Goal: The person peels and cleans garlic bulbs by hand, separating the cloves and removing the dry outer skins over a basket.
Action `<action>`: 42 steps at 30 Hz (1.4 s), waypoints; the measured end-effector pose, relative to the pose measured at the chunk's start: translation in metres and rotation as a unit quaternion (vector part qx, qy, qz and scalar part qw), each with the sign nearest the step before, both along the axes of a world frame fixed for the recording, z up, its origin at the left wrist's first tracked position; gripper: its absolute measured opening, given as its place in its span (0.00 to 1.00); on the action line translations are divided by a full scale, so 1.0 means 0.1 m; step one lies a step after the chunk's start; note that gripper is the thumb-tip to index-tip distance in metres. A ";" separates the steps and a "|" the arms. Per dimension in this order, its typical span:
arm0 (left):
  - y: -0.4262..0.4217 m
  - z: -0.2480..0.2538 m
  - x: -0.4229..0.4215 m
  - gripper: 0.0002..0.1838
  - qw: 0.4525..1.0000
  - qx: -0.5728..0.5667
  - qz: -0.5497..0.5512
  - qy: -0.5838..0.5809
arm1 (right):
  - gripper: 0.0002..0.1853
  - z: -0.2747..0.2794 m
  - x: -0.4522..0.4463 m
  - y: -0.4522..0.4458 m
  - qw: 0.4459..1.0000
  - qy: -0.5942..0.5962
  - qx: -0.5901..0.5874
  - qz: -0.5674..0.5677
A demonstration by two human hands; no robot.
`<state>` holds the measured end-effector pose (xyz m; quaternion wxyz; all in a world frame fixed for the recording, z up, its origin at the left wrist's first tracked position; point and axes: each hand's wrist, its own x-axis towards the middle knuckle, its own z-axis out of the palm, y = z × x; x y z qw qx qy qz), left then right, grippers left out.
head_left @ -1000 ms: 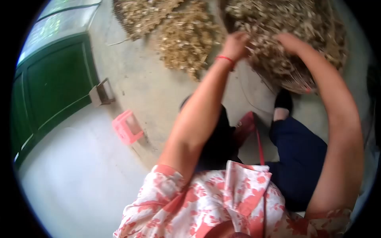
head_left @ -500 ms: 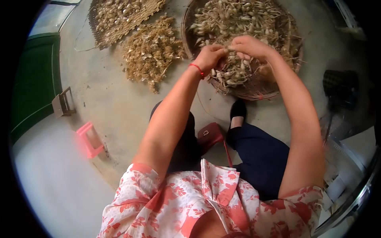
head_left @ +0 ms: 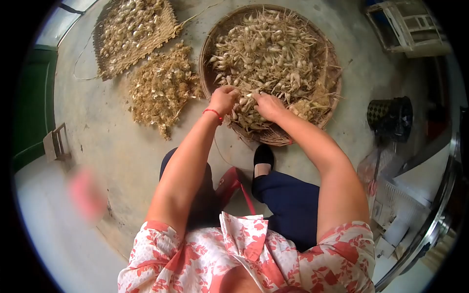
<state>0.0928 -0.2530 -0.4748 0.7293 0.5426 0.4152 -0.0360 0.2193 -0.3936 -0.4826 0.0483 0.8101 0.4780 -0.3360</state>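
Pale grey concrete floor (head_left: 122,171) spreads around a person in a white shirt with red floral print (head_left: 195,259) and dark navy trousers (head_left: 293,205), both bare arms stretched over a wide, round, brown woven tray (head_left: 207,73). The tray lies on the floor in front of the person, its raised rim ringing a mass of pale, dry, long-stemmed bulbs (head_left: 273,44). Bare floor borders the tray's right side as far as a black bin (head_left: 388,117), well apart; the left side is tighter, a loose golden-brown heap of husks (head_left: 159,93) reaching close to the rim. Behind the heap, and close to it, lies a tan woven mat (head_left: 167,28) bearing rounder, cleaner-looking bulbs. At the tray's near edge, the toe of a black slip-on shoe (head_left: 264,155) leaves little room; a dark red bag (head_left: 226,185) sits between the legs.

The left hand (head_left: 225,100), a thin red cord (head_left: 213,113) at its wrist, is over the near left rim, fingers drawn narrowly together. The right hand (head_left: 268,106) is just beside it, inside the rim, thumb and fingertips narrow among the bulbs. From here, I cannot tell what either grip holds.
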 end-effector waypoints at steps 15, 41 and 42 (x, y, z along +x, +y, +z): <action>-0.34 -0.17 0.04 0.25 0.924 0.291 -0.245 0.030 | 0.03 0.24 0.12 0.11 0.971 0.229 0.068 -0.019; -0.26 0.26 0.24 0.16 0.991 -0.004 -0.011 -0.134 | 0.23 0.55 0.37 0.26 0.946 0.197 0.222 -0.129; -0.23 0.18 0.26 0.14 0.991 0.034 -0.006 -0.127 | 0.24 0.63 0.34 0.26 0.959 0.168 0.199 -0.113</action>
